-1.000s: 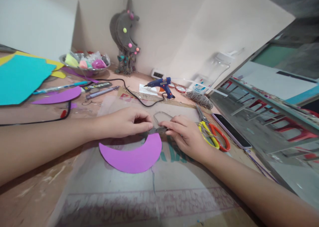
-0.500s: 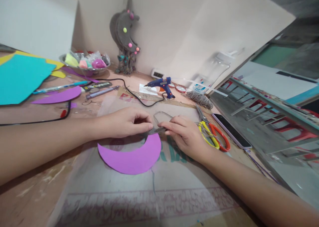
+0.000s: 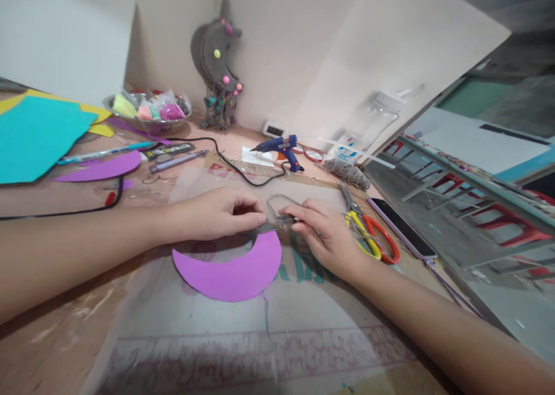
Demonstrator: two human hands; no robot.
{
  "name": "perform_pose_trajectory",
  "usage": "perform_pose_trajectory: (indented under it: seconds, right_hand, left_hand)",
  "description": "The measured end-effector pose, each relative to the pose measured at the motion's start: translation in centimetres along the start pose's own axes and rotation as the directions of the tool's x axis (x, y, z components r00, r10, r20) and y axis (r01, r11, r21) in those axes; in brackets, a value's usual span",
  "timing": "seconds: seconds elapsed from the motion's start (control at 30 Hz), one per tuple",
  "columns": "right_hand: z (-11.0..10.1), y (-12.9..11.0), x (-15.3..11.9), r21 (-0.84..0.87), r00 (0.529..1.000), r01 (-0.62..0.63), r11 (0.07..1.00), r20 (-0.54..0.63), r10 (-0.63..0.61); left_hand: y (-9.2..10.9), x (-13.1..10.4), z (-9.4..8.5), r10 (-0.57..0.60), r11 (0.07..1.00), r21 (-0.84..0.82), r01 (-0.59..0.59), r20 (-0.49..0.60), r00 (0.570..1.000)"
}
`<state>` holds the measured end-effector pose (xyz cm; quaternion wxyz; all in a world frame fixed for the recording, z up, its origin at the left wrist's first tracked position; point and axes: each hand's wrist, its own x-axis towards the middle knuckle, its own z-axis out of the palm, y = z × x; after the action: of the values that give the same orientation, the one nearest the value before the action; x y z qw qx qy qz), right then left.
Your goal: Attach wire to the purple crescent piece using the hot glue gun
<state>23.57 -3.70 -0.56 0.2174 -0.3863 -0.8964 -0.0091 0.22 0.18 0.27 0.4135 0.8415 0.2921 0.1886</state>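
A purple crescent [image 3: 234,273] lies over the translucent sheet on the table, its right tip wrapped in grey yarn. My left hand [image 3: 236,213] pinches that wrapped tip between thumb and fingers. Just to the right, my right hand [image 3: 321,227] has its fingers closed on the grey yarn [image 3: 281,197], which loops up between the two hands and runs toward the scissors. The exact grip of the right fingertips is partly blurred.
Beyond the hands lie a blue glue gun [image 3: 284,147] with a black cord and a grey yarn bundle [image 3: 347,173]. Scissors [image 3: 373,239] and a phone [image 3: 401,227] sit at right. A bowl [image 3: 150,119], pens and coloured sheets [image 3: 43,135] are at left.
My right hand has drawn slightly right, away from the left hand, and its fingers have shifted on the yarn. The crescent has moved a little to the right.
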Motion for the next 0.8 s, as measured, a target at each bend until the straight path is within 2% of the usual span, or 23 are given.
perform_pose_trajectory:
  seconds: [0.27, 0.43, 0.63, 0.8]
  right_hand:
    - [0.11, 0.05, -0.2, -0.007, 0.999, -0.046, 0.999, -0.015, 0.045]
    - [0.21, 0.05, -0.24, 0.045, 0.997, -0.063, 0.997, -0.049, 0.066]
    - [0.2, 0.06, 0.04, 0.014, 0.999, -0.039, 0.999, 0.013, 0.039]
    - [0.22, -0.06, 0.31, -0.002, 0.999, -0.017, 1.0, 0.046, 0.017]
  left_hand:
    - [-0.68, -0.12, 0.17, 0.041, 0.997, -0.064, -0.041, 0.002, 0.999]
    - [-0.52, -0.07, 0.16, 0.047, 0.998, -0.04, -0.047, -0.003, 0.999]
    - [-0.45, -0.08, 0.05, 0.021, 0.999, -0.034, -0.021, 0.012, 1.0]
    - [-0.72, 0.01, 0.05, 0.083, 0.997, -0.005, -0.083, 0.008, 0.997]
